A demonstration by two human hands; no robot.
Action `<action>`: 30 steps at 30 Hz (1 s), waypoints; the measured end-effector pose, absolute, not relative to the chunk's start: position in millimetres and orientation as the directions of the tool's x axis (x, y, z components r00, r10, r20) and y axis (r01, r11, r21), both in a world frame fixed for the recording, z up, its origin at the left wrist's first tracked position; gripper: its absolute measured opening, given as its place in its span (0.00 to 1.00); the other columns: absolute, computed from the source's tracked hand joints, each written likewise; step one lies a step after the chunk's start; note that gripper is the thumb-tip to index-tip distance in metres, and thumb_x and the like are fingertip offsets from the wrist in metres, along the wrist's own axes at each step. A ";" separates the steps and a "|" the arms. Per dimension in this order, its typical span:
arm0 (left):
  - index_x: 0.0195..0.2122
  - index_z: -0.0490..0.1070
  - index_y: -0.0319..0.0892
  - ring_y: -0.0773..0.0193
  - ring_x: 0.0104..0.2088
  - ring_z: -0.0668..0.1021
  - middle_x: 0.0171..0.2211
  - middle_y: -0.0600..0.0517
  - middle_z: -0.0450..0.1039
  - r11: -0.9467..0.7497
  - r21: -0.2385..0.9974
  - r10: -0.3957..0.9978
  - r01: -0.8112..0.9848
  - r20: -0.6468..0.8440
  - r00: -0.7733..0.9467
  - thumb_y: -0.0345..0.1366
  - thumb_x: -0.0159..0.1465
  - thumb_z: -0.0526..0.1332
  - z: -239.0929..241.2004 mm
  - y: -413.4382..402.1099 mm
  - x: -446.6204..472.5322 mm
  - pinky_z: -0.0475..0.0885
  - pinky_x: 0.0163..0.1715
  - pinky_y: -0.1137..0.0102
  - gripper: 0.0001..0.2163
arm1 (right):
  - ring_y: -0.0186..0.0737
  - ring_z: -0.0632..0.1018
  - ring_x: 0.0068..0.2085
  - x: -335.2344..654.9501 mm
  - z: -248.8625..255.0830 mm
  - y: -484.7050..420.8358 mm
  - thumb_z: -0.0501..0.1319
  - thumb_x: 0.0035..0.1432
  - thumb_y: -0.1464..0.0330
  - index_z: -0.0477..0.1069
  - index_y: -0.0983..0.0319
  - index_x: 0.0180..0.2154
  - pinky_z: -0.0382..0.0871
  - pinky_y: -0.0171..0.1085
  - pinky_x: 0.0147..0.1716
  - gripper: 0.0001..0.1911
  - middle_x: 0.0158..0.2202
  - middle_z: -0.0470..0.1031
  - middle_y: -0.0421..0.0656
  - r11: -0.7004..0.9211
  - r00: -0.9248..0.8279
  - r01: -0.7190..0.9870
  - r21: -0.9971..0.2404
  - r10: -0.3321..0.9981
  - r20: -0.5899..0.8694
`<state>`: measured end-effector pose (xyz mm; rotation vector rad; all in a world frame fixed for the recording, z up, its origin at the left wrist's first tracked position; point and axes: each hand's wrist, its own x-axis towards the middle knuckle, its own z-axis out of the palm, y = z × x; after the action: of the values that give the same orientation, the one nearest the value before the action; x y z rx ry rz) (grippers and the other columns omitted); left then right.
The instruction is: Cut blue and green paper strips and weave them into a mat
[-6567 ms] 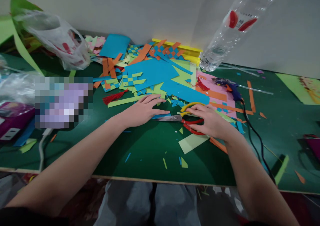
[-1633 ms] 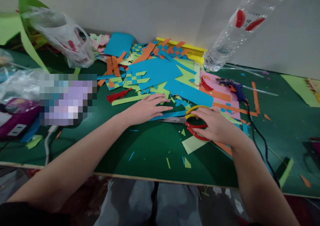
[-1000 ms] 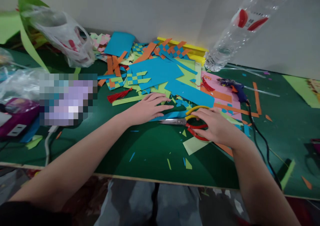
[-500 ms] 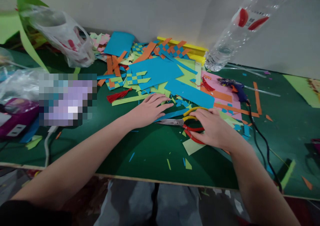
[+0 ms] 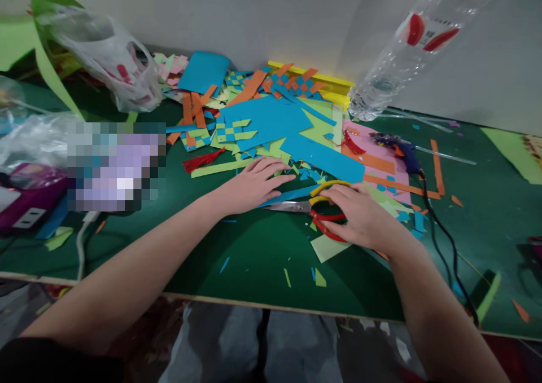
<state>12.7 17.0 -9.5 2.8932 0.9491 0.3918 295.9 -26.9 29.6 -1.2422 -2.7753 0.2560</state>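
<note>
At the centre of the frame, a long, narrow blue paper strip [image 5: 298,193] lies on the green tabletop [image 5: 254,264], its long axis slanting gently up from the left hand [image 5: 259,185] toward the right hand [image 5: 359,216]. Just below it, almost parallel, steel-bladed scissors with red and yellow looped handles [image 5: 292,206] point left, their tips close to the left hand. The right hand grips the scissors, fingers at the yellow loop and thumb at the red; the blades look nearly together, though whether paper sits between them I cannot tell. The left hand is nearer the strip, palm down over its left end with fingers spread rather than pinching; how firmly it presses is not visible. Toward the upper left stands a thin white plastic bag with red printing [image 5: 101,61], its contents too unclear to name. At upper right, a tall clear plastic bottle with a red-and-white label [image 5: 381,73] shows no readable contents.
</note>
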 end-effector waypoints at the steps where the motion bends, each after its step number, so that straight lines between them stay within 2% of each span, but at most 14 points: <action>1: 0.64 0.59 0.43 0.51 0.66 0.57 0.65 0.44 0.59 -0.807 0.140 0.590 0.574 0.218 0.777 0.37 0.72 0.52 -9.7 17.3 12.5 0.55 0.64 0.53 0.20 | 0.55 0.76 0.51 295.2 28.8 -26.9 0.58 0.62 0.57 0.68 0.60 0.52 0.64 0.52 0.48 0.20 0.51 0.76 0.52 0.656 -0.666 0.731 -0.189 0.746 0.016; 19: 0.64 0.60 0.41 0.51 0.66 0.58 0.64 0.43 0.60 -0.815 0.157 0.579 0.558 0.230 0.782 0.38 0.71 0.53 -12.0 19.9 10.9 0.55 0.64 0.54 0.21 | 0.53 0.75 0.52 284.4 32.4 -31.9 0.57 0.64 0.58 0.66 0.61 0.52 0.62 0.49 0.49 0.19 0.51 0.75 0.51 0.664 -0.680 0.724 -0.187 0.732 -0.035; 26: 0.64 0.59 0.41 0.52 0.66 0.58 0.64 0.43 0.59 -0.815 0.134 0.578 0.563 0.230 0.783 0.38 0.71 0.53 -12.4 19.4 11.8 0.54 0.65 0.55 0.21 | 0.50 0.76 0.49 279.0 26.0 -34.1 0.57 0.64 0.58 0.66 0.63 0.51 0.62 0.49 0.49 0.19 0.48 0.76 0.50 0.675 -0.684 0.715 -0.179 0.729 0.018; 30: 0.64 0.59 0.43 0.52 0.66 0.58 0.64 0.44 0.59 -0.816 0.140 0.577 0.561 0.232 0.783 0.39 0.71 0.53 -12.2 19.6 11.5 0.55 0.65 0.55 0.21 | 0.50 0.76 0.48 276.1 27.4 -35.8 0.56 0.65 0.59 0.67 0.63 0.52 0.61 0.49 0.49 0.19 0.48 0.76 0.51 0.678 -0.688 0.715 -0.171 0.725 -0.004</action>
<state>11.5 19.6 -12.2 2.9063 0.9286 0.4093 276.1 -35.8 27.4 -1.2114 -2.8184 0.2461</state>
